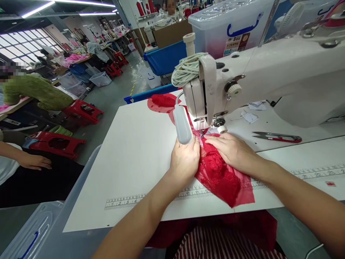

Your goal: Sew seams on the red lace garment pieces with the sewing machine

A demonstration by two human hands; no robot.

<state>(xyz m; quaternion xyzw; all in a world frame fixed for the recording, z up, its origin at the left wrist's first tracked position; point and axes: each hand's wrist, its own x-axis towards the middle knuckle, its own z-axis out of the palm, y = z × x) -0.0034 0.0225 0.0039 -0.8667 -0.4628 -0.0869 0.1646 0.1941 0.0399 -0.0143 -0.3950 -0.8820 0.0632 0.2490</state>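
A piece of red lace fabric [218, 172] with sheer mesh edges lies under the presser foot [201, 133] of a white sewing machine [269, 72]. My left hand [185, 158] is closed on the fabric's left side, close to the needle; a grey lamp head [182, 124] hides part of its fingers. From the right, my right hand [234, 149] rests on the lace, thumb and fingers drawn together at the cloth beside the foot. More sheer red fabric [163, 103] spreads out behind the needle on the white tabletop [134, 151].
Thread snips [277, 137] and small paper labels [249, 117] lie right of the needle. A printed ruler [126, 202] runs along the table's front. Behind the machine stand a clear storage box [210, 32] and a blue bin [167, 57]. People sit at left near red stools [58, 144].
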